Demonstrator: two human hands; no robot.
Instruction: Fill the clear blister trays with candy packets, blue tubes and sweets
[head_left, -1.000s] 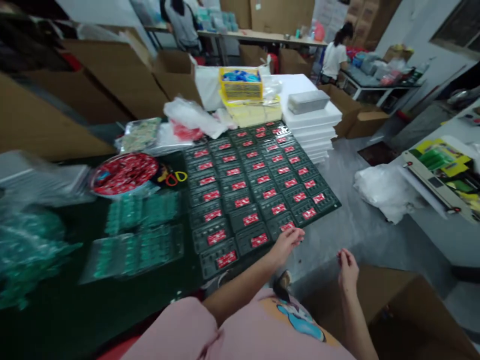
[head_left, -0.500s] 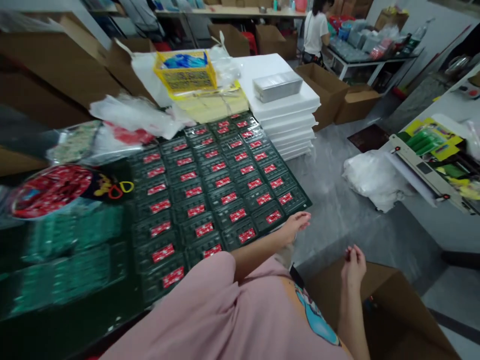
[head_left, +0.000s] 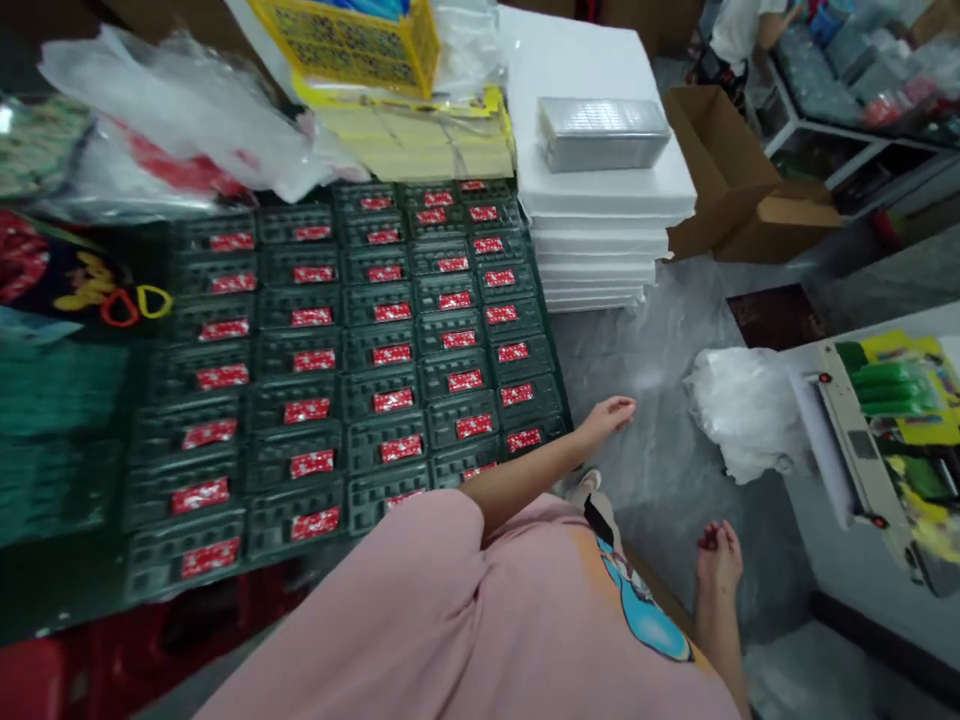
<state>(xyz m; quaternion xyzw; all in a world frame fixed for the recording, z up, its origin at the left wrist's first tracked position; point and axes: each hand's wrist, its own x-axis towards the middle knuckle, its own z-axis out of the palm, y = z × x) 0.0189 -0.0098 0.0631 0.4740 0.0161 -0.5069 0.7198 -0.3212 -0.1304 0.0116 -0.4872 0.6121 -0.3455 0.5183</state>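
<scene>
L hand (head_left: 606, 420) is out past the table's R edge, over the floor (head_left: 645, 480), fingers loosely bent, half open, nothing seen in it. R hand (head_left: 720, 560) hangs lower & further R, fingers curled in; can't tell if there's anything small inside. Neither touches the trays (head_left: 270, 527), which lie in rows on the dark table (head_left: 45, 590), mostly w/ one red packet (head_left: 315, 523) apiece (some sit a bit skewed).

For careful work here, I'd keep the L forearm up: it crosses right by the near R corner, & a low sleeve could knock packets askew. Best to come at the trays from above, no dragging, as they look light & likely to slide. The pink shirt (head_left: 465, 610) hides part of the near row, so check there too.

Around: white foam sheets (head_left: 611, 190) stacked at the far R corner w/ a clear pack (head_left: 604, 135) on top; yellow basket (head_left: 345, 45) & yellow cards (head_left: 420, 140) behind the rows; loose plastic bags (head_left: 187, 120) far L; scissors (head_left: 156, 316) near the L column. In the way underfoot: a white bag (head_left: 750, 410) by the R-hand bench, plus red stools (head_left: 187, 620) under the near edge.
</scene>
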